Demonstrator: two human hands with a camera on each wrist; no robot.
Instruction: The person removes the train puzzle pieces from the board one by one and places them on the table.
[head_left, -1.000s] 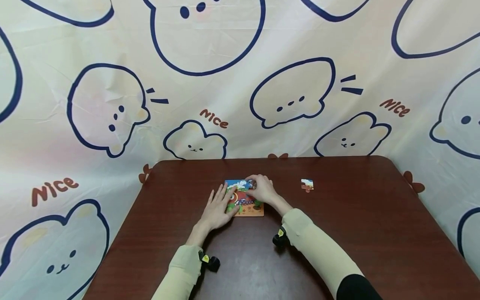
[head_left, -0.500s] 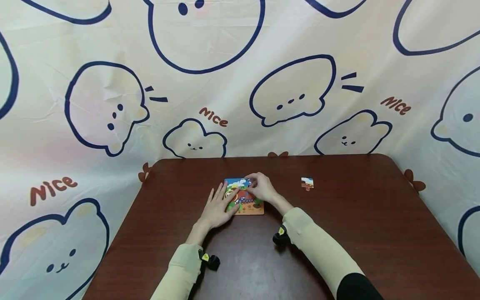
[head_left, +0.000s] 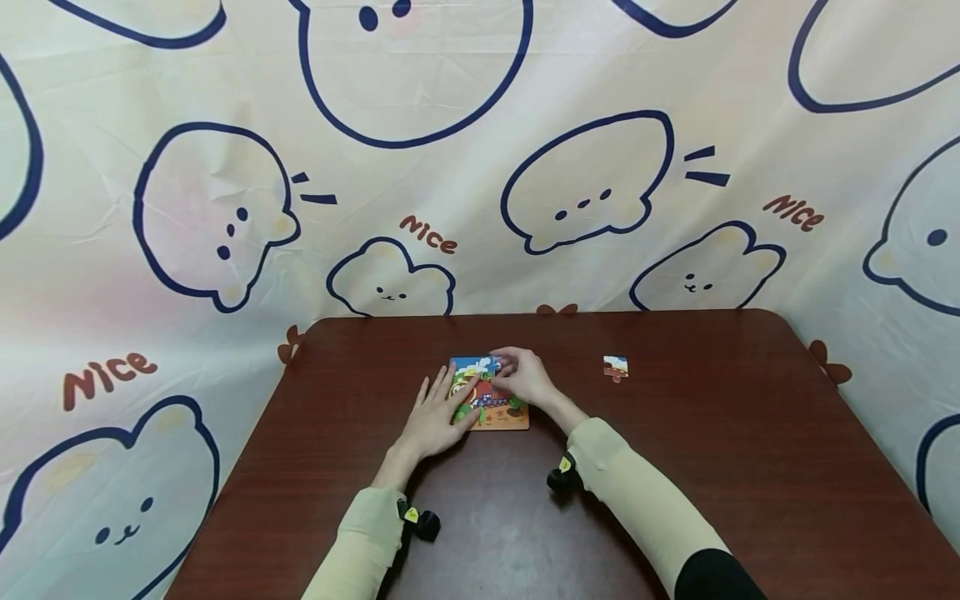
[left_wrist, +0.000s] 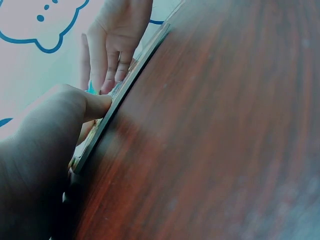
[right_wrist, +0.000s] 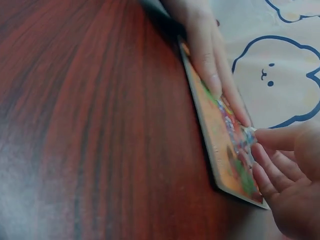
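A small picture jigsaw puzzle with an orange lower strip and a blue sky at the top lies flat on the table. My left hand rests on its left side, fingers spread and straight, the thumb at the lower edge. At the upper right corner, my right hand pinches a small bluish puzzle piece between thumb and fingertips. Most of that piece is hidden by the fingers; whether it sits in its gap I cannot tell. A second loose puzzle piece, white, blue and brown, lies apart to the right.
The dark brown wooden table reaches back to a cloth backdrop with blue-outlined cartoon animals. A small black wrist camera sits on the left wrist, another black wrist camera on the right.
The right fingers have shifted slightly at the corner, and the dark round patch seen between them earlier is now out of sight. My left index fingertip has moved a little right.
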